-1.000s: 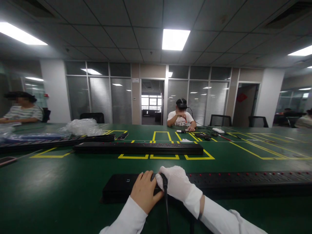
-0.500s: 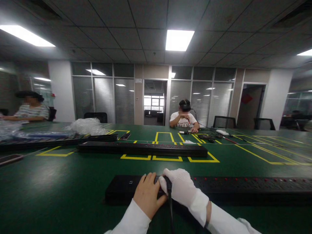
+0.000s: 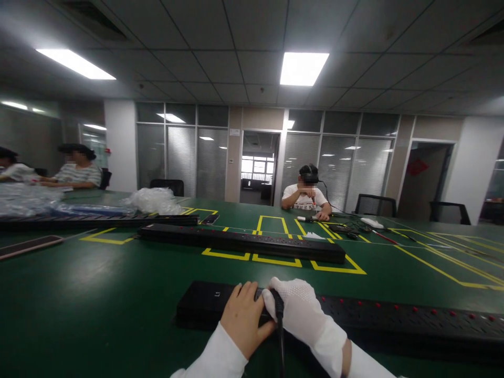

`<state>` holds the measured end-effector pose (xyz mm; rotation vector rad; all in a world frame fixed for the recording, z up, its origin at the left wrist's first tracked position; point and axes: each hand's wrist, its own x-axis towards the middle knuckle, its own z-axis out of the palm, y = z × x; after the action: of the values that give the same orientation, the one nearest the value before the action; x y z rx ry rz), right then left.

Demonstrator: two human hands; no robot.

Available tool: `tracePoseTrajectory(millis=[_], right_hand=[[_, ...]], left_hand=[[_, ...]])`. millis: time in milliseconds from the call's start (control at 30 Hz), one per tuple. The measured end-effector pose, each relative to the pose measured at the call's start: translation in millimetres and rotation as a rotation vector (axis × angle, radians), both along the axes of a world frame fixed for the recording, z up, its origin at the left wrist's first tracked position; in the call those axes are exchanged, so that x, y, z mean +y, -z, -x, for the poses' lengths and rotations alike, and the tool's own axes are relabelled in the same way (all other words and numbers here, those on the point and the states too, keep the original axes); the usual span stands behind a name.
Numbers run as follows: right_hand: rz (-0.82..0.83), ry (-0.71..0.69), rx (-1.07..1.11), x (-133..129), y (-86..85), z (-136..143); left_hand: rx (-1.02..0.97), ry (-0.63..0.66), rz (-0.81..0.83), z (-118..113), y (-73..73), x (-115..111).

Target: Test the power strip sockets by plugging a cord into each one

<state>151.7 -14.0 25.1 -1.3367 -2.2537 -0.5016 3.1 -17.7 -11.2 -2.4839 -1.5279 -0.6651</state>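
Note:
A long black power strip (image 3: 409, 320) with a row of red dots lies across the green table in front of me. My left hand (image 3: 244, 317) is bare and rests on top of the strip near its left end, fingers together and thumb apart. In a white dotted glove, my right hand (image 3: 301, 310) grips a black plug (image 3: 277, 303) against the strip, just right of my left hand. The plug's cable (image 3: 281, 349) hangs down toward me. The plug's front end is hidden by my fingers.
A second black strip (image 3: 240, 243) lies farther back. On the left are plastic wrap (image 3: 153, 201), a phone (image 3: 29, 245) and more dark strips (image 3: 98, 222). A person (image 3: 307, 197) sits across the table (image 3: 118, 304) near cables and a white adapter (image 3: 372, 223). Others sit at far left.
The view has turned slightly left, so the scene sits farther right and a further person shows at the left edge. Both hands keep their places on the strip.

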Motion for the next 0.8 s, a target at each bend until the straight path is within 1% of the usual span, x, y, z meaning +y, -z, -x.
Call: tracePoseTrajectory(millis=[200,400,800], right_hand=[[0.001,0.013,0.014,1.5,2.8,-0.8],[-0.008,0.014,0.006,0.0,1.7,-0.5],[-0.037,0.011,-0.006,2.1,3.3,-0.9]], left_hand=[[-0.039,0.008,-0.005,0.0,0.3,0.4],[-0.015,0.013,0.035,0.5,1.9,1.3],[-0.005,-0.003,0.043,0.8,2.8,0.7]])
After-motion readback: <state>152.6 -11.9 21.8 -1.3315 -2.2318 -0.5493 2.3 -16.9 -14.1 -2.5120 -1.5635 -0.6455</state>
